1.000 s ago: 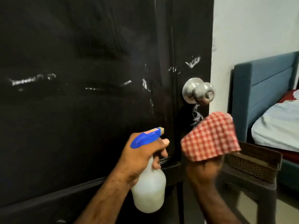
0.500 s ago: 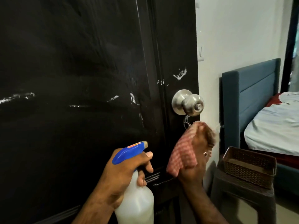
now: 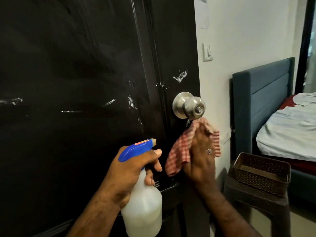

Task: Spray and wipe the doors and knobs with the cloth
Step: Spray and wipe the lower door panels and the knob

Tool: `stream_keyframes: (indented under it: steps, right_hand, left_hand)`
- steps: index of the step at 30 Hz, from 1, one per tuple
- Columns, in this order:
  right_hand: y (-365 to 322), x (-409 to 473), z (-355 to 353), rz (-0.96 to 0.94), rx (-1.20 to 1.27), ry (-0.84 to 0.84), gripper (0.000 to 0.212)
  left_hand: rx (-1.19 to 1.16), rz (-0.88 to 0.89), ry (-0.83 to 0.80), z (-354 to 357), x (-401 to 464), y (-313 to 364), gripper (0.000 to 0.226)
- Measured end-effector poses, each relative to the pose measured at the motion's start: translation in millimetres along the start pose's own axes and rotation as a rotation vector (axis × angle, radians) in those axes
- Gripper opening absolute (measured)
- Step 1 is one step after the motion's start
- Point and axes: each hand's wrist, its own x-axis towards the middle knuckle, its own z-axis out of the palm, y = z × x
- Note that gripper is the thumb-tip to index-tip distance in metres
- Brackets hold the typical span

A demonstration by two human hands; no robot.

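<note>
A black door (image 3: 77, 82) fills the left of the view, with white foam streaks across its middle. Its round steel knob (image 3: 189, 106) sits near the door's right edge. My left hand (image 3: 130, 171) grips a white spray bottle (image 3: 145, 206) with a blue trigger head, nozzle aimed at the door below the knob. My right hand (image 3: 200, 154) presses a red-and-white checked cloth (image 3: 181, 151) flat against the door edge just under the knob, fingers straight and pointing up.
A white wall with a light switch (image 3: 207, 52) lies right of the door. A brown woven basket (image 3: 261, 170) stands on a dark stool (image 3: 256, 206) at lower right. Behind it is a bed with a blue headboard (image 3: 263, 93).
My right hand turned the cloth against the door and slid it up to just below the knob. The view has shifted right and down. The bottle stays in my left hand.
</note>
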Motion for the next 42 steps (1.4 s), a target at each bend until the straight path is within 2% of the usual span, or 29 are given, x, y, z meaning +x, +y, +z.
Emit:
stream_keyframes:
  steps: [2,3,5,6,7,10,13,14,17,18,21,22,25,27,30,31,33,34,37,38,40,41,42]
  right_hand:
    - [-6.5,8.3,6.3,0.213,0.119,0.128,0.076]
    - [-14.5,9.9,9.9,0.233,0.123,0.149,0.076]
    - [-32.9,7.6,6.9,0.118,0.066,0.097,0.063]
    - [-28.0,8.0,4.8,0.009,0.006,0.099,0.057]
    - [-20.3,13.0,5.1,-0.019,0.015,0.095,0.057]
    - [-30.4,19.4,11.4,0.101,0.073,0.134,0.062]
    - [-32.1,12.8,12.1,-0.176,-0.042,0.054,0.057]
    - [-25.4,15.1,8.9,-0.178,-0.064,0.08,0.056]
    - [-23.3,4.2,19.1,0.086,0.039,0.167,0.059]
    - [-31.8,-8.7,28.6,0.058,0.032,0.135,0.06]
    - [-54.4,-36.0,42.2,-0.24,-0.005,-0.042,0.056]
    - [-56.3,-30.4,42.4,-0.291,0.004,-0.033,0.052]
    - [-84.1,3.7,44.5,-0.248,0.012,0.037,0.051]
    - [-110.6,17.6,52.0,-0.259,0.055,0.023,0.054]
    - [-112.7,36.8,56.0,-0.578,-0.038,-0.07,0.053]
    - [-110.2,45.1,57.8,-0.565,-0.051,-0.042,0.051]
    - [-125.3,58.8,63.1,-0.367,-0.011,0.056,0.049]
    - [-137.6,61.8,65.4,-0.336,-0.011,0.052,0.053]
    - [-149.3,73.0,61.6,-0.689,-0.106,-0.084,0.056]
    - [-145.6,81.3,61.2,-0.674,-0.079,-0.064,0.054]
    - [-150.4,94.3,64.3,-0.406,0.006,0.049,0.053]
    - [-158.0,98.3,64.9,-0.333,0.005,0.06,0.054]
    - [-162.7,99.3,66.0,-0.385,-0.04,0.041,0.057]
  left_hand:
    - [0.03,0.004,0.004,0.6,3.4,0.2,0.031]
    - [0.035,0.007,0.016,0.8,5.6,0.5,0.03]
    - [0.021,0.018,0.047,1.6,9.1,2.7,0.029]
    - [0.012,0.028,0.057,1.6,11.0,4.4,0.03]
    - [0.005,0.04,0.06,1.0,12.4,7.1,0.031]
    - [-0.004,0.055,0.079,-1.6,17.3,13.9,0.039]
    - [-0.004,0.064,0.099,-6.1,18.5,19.5,0.031]
    - [0.001,0.068,0.102,-8.4,17.8,21.9,0.03]
    - [0.014,0.078,0.112,-16.0,16.1,27.9,0.031]
    - [0.011,0.077,0.12,-18.5,16.4,29.3,0.031]
    - [-0.004,0.098,0.153,-26.2,15.2,34.7,0.037]
    - [-0.001,0.111,0.167,-29.3,14.6,36.8,0.038]
    - [0.016,0.148,0.204,-38.3,12.2,44.7,0.037]
    - [0.011,0.173,0.234,-44.1,10.0,51.1,0.033]
    - [-0.011,0.219,0.266,-53.9,5.1,60.9,0.03]
    - [-0.014,0.228,0.274,-57.6,4.2,64.0,0.03]
    - [-0.012,0.235,0.291,-65.7,2.1,71.0,0.029]
    - [-0.011,0.235,0.295,-68.1,0.7,74.4,0.028]
    - [0.0,0.252,0.271,-73.3,-0.7,82.2,0.005]
    - [-0.001,0.259,0.274,-74.3,-1.1,84.3,0.004]
    - [-0.006,0.272,0.292,-76.7,-1.7,87.4,0.019]
    - [-0.011,0.275,0.295,-77.0,-1.2,88.5,0.025]
    - [-0.017,0.275,0.295,-76.5,-1.2,89.5,0.025]
